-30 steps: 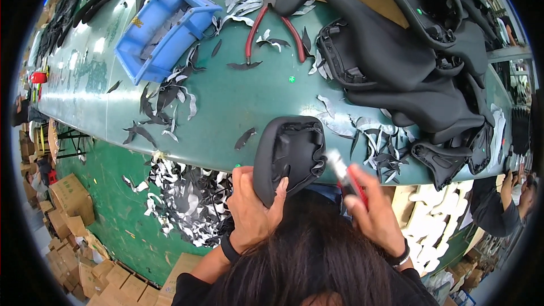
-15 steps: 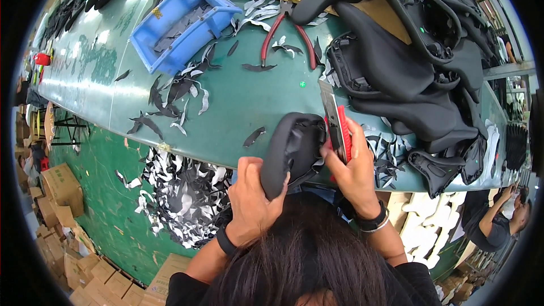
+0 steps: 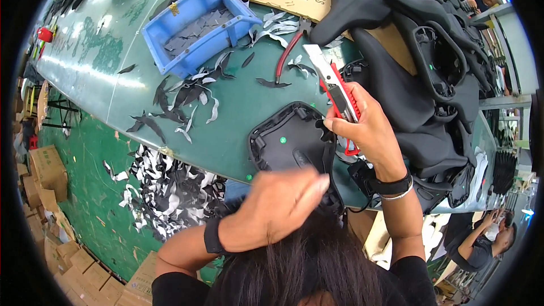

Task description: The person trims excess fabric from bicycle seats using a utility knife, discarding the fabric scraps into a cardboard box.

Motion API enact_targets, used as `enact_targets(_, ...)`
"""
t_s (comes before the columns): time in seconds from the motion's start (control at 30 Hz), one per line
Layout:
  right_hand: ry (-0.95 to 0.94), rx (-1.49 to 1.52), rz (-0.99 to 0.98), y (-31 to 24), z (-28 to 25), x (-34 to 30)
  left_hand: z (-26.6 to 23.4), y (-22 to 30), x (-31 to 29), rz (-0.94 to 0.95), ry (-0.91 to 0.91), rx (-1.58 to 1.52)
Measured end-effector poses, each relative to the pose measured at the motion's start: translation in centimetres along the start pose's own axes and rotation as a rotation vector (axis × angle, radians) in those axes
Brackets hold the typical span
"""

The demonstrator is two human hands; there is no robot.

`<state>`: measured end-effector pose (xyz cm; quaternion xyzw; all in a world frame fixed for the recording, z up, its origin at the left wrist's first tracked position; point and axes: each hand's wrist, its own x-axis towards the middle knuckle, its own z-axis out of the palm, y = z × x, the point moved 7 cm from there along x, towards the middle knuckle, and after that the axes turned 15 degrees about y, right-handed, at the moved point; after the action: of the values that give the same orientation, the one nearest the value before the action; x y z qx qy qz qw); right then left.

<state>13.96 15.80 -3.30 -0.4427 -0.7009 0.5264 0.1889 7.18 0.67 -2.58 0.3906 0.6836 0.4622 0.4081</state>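
Note:
A black moulded part [image 3: 286, 139] lies hollow side up at the near edge of the green table [image 3: 226, 107]. My left hand [image 3: 280, 204] grips its near end, fingers curled over the rim. My right hand [image 3: 368, 130] is closed around a red and grey utility knife [image 3: 335, 89] with its blade pushed out, pointing away from me. The knife sits just right of the part, above its far right edge.
A blue bin [image 3: 198, 25] holding dark scraps stands at the back left. Red-handled pliers [image 3: 286, 56] lie behind the part. A heap of black moulded parts [image 3: 419, 62] fills the right side. Trimmings litter the table and the green floor [image 3: 164, 192]. Cardboard boxes [image 3: 45, 167] sit left.
The part has been turned from its smooth side to its hollow side. My right hand with the knife moved up and away, to the part's right edge.

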Motion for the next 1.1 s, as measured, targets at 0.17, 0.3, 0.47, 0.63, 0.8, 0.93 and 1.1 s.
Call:
enact_targets(0.17, -0.034, 0.091, 0.031, 0.1, 0.4, 1.0, -0.6, -0.3, 7.8, 0.388, 0.328, 0.313)
enact_targets(0.3, 0.000, -0.139, -0.069, -2.3, -0.9, -0.1, -0.5, -1.2, 8.7, 0.395, 0.274, 0.193)
enact_targets(0.47, -0.020, -0.529, -0.343, -4.6, -4.2, -3.2, -1.0, -1.7, 8.7, 0.295, 0.360, 0.080)
enact_targets(0.63, -0.084, -0.776, -0.426, -5.0, -2.8, -4.0, -0.9, -1.6, 8.6, 0.308, 0.410, 0.071)
enact_targets(0.8, -0.189, -1.182, -0.452, -5.4, -1.7, -5.8, -1.8, -2.8, 8.6, 0.168, 0.461, -0.108)
enact_targets(0.93, -0.069, -1.103, -0.411, -3.5, -1.8, -7.9, -1.5, -3.9, 8.6, -0.034, 0.360, -0.377)
enact_targets(1.1, 0.187, -0.921, -0.351, 0.5, -1.5, -11.4, -2.1, -4.7, 9.2, -0.312, 0.538, -1.207)
